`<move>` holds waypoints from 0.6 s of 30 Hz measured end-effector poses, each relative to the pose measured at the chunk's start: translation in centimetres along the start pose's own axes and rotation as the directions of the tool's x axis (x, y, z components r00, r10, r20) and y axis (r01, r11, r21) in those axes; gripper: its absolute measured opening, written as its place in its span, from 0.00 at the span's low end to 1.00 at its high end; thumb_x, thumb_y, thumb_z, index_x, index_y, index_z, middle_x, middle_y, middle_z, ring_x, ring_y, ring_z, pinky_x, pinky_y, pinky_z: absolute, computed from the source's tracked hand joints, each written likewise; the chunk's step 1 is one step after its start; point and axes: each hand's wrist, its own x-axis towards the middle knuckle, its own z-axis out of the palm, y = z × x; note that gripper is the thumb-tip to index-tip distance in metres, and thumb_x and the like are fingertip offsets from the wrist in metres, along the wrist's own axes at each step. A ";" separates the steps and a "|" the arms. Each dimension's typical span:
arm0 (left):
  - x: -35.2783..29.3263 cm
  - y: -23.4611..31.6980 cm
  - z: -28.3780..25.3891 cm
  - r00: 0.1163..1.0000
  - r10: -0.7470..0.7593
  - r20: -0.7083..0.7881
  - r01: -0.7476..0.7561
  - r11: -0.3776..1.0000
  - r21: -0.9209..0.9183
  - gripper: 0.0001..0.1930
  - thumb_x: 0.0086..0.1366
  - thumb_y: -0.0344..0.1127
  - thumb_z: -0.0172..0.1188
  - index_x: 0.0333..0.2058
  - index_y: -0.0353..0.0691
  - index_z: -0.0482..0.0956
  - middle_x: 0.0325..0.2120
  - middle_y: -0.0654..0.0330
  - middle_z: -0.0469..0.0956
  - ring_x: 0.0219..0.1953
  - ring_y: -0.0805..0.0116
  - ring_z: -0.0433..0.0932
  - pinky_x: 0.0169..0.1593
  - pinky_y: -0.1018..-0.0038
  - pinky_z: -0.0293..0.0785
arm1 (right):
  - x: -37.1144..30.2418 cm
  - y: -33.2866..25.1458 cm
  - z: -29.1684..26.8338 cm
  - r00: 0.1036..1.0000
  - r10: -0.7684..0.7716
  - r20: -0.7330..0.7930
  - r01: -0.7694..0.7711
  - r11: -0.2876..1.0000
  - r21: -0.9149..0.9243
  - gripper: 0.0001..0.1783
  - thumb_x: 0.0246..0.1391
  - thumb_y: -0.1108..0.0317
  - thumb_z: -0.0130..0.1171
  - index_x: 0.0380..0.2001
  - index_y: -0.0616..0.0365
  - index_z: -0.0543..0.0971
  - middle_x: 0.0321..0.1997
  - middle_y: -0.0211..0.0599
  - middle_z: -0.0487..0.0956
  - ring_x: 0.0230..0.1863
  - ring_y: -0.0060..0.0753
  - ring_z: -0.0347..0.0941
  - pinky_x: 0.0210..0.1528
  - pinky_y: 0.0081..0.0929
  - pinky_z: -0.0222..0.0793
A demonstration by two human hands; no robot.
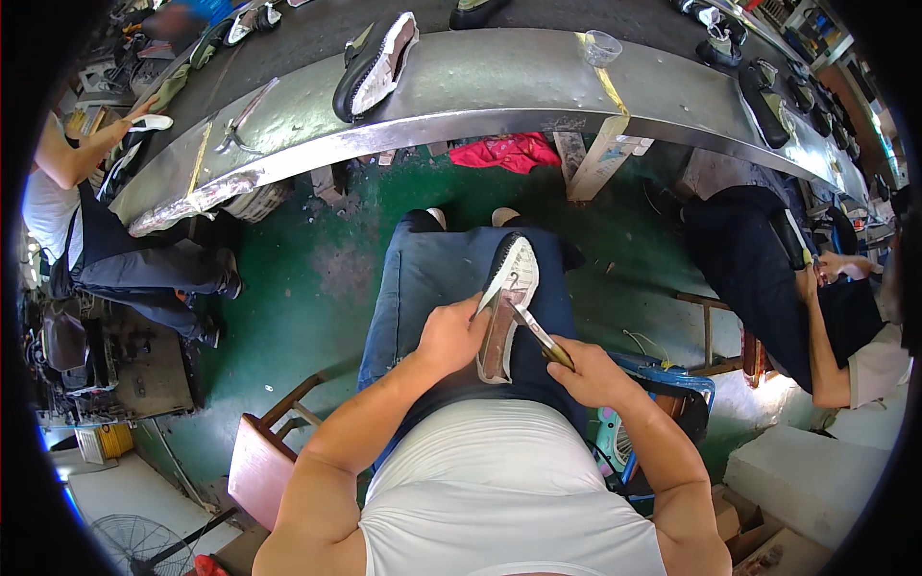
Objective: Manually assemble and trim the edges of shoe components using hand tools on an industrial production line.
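Shoe (498,336): apparently underside up, mid blue lap cloth (407,288), black toe pointing away.
L hand (453,336): over lap cloth's middle, pinching shoe's L edge.
R hand (588,372): over lap cloth's R side, wrapped round metal tool (538,333), prob. pincers; can't tell re: bite at tip.
Tip risk: poss. slip, torn underside or nicked L fingers, b/c of v. close work; poss. twist b/c of soft support.

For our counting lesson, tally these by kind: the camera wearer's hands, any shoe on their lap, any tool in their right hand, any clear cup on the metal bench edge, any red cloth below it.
Hands: 2 (left hand, right hand)
Shoe: 1
Tool: 1
Clear cup: 1
Red cloth: 1
Total: 6
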 end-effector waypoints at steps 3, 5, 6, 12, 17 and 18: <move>0.0 -0.2 0.8 0.986 0.133 -0.101 -0.118 0.982 0.145 0.16 0.66 0.38 0.56 0.47 0.33 0.79 0.30 0.43 0.81 0.30 0.43 0.82 0.37 0.55 0.78 | 1.3 1.4 0.6 0.939 -0.300 -0.166 0.262 0.940 -0.217 0.25 0.60 0.65 0.55 0.57 0.70 0.70 0.44 0.61 0.78 0.47 0.60 0.76 0.50 0.47 0.70; -0.2 -0.2 1.3 0.968 0.213 -0.131 -0.183 0.960 0.212 0.15 0.67 0.38 0.55 0.44 0.32 0.79 0.29 0.46 0.82 0.27 0.43 0.81 0.34 0.54 0.78 | 1.6 0.6 -1.0 0.974 -0.218 -0.052 0.202 0.954 -0.222 0.24 0.61 0.65 0.55 0.54 0.72 0.70 0.43 0.61 0.78 0.47 0.60 0.76 0.51 0.48 0.70; -0.5 0.5 1.3 0.961 0.232 -0.149 -0.194 0.953 0.234 0.15 0.68 0.37 0.55 0.46 0.31 0.79 0.30 0.44 0.81 0.29 0.42 0.81 0.35 0.58 0.78 | 2.0 -0.8 -2.3 0.989 -0.132 0.062 0.143 0.963 -0.228 0.23 0.61 0.64 0.55 0.52 0.74 0.71 0.43 0.60 0.79 0.47 0.61 0.76 0.51 0.48 0.71; -0.2 -4.6 4.5 0.954 0.092 -0.287 -0.192 0.920 -0.342 0.22 0.75 0.41 0.46 0.58 0.30 0.72 0.58 0.43 0.72 0.65 0.49 0.67 0.66 0.63 0.61 | 4.5 -5.7 -6.2 0.918 0.238 0.316 -0.056 0.869 -0.491 0.17 0.62 0.62 0.53 0.41 0.69 0.75 0.39 0.57 0.80 0.45 0.58 0.77 0.49 0.49 0.72; 0.4 -6.1 5.4 0.978 -0.082 0.192 0.208 0.462 -0.862 0.35 0.76 0.46 0.43 0.73 0.36 0.43 0.72 0.46 0.45 0.75 0.58 0.42 0.73 0.69 0.39 | 4.7 -0.7 -2.0 0.992 0.064 0.112 -0.022 0.940 -0.340 0.13 0.61 0.61 0.56 0.38 0.62 0.77 0.33 0.54 0.81 0.39 0.60 0.78 0.43 0.51 0.73; 0.7 -6.4 5.4 0.981 -0.068 0.182 0.191 0.502 -0.843 0.35 0.76 0.46 0.44 0.73 0.38 0.42 0.72 0.47 0.47 0.74 0.59 0.43 0.73 0.69 0.41 | 4.4 0.0 -0.6 0.999 0.021 0.039 -0.012 0.975 -0.220 0.14 0.60 0.60 0.57 0.37 0.61 0.77 0.32 0.53 0.80 0.38 0.61 0.77 0.43 0.51 0.72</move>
